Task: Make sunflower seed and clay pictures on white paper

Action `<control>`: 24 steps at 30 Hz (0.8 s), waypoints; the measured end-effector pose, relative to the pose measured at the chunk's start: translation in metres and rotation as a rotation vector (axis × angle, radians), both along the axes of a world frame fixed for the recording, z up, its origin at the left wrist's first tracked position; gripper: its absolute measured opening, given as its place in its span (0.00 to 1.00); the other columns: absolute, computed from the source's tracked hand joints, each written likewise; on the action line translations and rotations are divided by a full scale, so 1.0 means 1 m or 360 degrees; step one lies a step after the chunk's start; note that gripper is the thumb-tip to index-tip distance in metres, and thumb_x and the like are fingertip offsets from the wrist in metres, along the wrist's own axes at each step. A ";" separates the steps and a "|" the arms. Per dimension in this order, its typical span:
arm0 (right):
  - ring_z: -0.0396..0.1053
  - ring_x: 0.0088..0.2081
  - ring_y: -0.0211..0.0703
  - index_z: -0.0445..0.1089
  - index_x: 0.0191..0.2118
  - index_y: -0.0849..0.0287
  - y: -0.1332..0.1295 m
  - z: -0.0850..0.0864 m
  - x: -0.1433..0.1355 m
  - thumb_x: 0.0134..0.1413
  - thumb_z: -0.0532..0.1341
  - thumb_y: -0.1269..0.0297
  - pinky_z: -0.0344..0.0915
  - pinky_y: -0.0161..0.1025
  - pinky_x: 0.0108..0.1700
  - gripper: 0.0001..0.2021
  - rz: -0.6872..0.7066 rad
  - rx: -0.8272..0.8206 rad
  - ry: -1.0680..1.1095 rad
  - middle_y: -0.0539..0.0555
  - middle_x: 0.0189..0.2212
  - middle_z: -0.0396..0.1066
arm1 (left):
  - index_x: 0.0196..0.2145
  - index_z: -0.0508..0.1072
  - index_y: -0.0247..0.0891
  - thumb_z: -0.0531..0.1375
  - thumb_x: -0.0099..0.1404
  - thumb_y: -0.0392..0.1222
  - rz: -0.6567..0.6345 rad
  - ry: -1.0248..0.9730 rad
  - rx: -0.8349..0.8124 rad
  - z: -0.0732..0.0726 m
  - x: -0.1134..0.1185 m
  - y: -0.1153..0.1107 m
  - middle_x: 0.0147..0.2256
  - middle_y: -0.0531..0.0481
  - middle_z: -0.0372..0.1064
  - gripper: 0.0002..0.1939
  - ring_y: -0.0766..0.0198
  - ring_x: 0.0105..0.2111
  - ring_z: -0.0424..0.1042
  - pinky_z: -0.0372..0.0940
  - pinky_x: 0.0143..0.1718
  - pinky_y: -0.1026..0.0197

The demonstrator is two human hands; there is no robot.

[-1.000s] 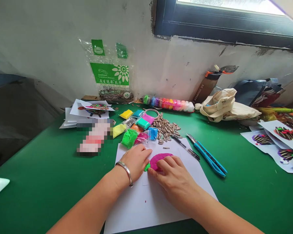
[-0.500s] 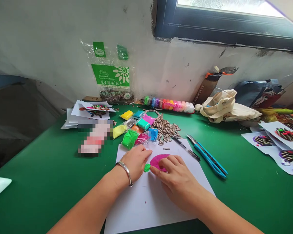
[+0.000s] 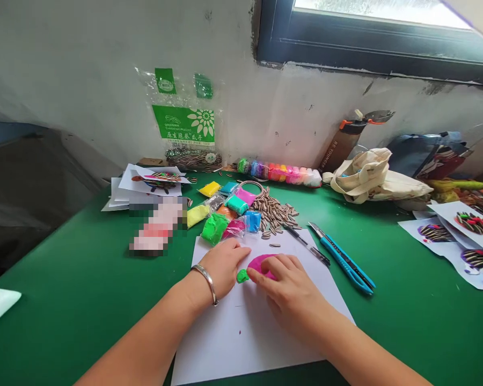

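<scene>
A flat pink piece of modelling clay (image 3: 258, 263) lies on a white sheet of paper (image 3: 225, 343), partly hidden under my right hand. A small green lump of modelling clay (image 3: 242, 276) touches its left edge. My right hand (image 3: 287, 284) is bent over the pink clay, thumb and forefinger at its left edge beside the green lump; the other fingertips are hidden. My left hand (image 3: 221, 268) rests on the paper left of the clay, forefinger stretched out, holding nothing. A silver bangle (image 3: 206, 283) circles the left wrist.
Beyond the paper lie bagged coloured clays (image 3: 215, 228) and a heap of sunflower seeds (image 3: 276, 212). To the right are a pen (image 3: 308, 245) and a blue utility knife (image 3: 342, 258). Papers with seed pictures (image 3: 437, 233) lie at the far right, a cloth bag (image 3: 370, 177) by the wall.
My right thumb and forefinger have shifted slightly along the pink clay's left edge, towards the green lump. My left hand has stayed in place.
</scene>
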State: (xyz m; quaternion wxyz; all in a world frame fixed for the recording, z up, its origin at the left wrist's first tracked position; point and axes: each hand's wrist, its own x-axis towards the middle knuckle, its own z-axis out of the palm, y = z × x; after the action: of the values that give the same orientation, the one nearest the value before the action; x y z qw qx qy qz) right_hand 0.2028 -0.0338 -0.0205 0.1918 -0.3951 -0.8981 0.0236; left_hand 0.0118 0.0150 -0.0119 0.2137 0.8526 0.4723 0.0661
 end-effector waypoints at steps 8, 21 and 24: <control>0.59 0.38 0.47 0.69 0.46 0.58 0.000 -0.002 -0.008 0.57 0.55 0.73 0.55 0.46 0.44 0.13 0.0090 0.0004 -0.0106 0.56 0.35 0.67 | 0.45 0.72 0.38 0.51 0.61 0.28 0.0005 -0.0003 0.0003 -0.004 -0.002 0.002 0.38 0.45 0.65 0.18 0.59 0.38 0.66 0.63 0.40 0.60; 0.58 0.36 0.45 0.70 0.41 0.58 -0.007 -0.012 -0.016 0.55 0.57 0.73 0.54 0.44 0.40 0.09 0.0100 0.0042 0.0009 0.54 0.35 0.66 | 0.47 0.72 0.37 0.51 0.60 0.27 0.0002 -0.0035 -0.0012 -0.004 -0.002 0.002 0.38 0.45 0.66 0.19 0.59 0.38 0.66 0.63 0.41 0.60; 0.58 0.38 0.46 0.69 0.46 0.59 -0.007 -0.009 -0.015 0.53 0.57 0.75 0.54 0.44 0.40 0.14 0.0087 0.0030 0.0045 0.56 0.37 0.66 | 0.45 0.73 0.37 0.52 0.60 0.28 0.0003 -0.0035 -0.0010 -0.005 -0.002 0.003 0.38 0.45 0.66 0.19 0.59 0.38 0.66 0.63 0.41 0.59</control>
State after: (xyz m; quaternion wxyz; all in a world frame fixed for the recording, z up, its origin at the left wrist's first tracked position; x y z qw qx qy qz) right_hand 0.1878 -0.0403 -0.0292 0.2074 -0.3683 -0.9059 0.0260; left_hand 0.0097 0.0178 -0.0170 0.2215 0.8506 0.4710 0.0743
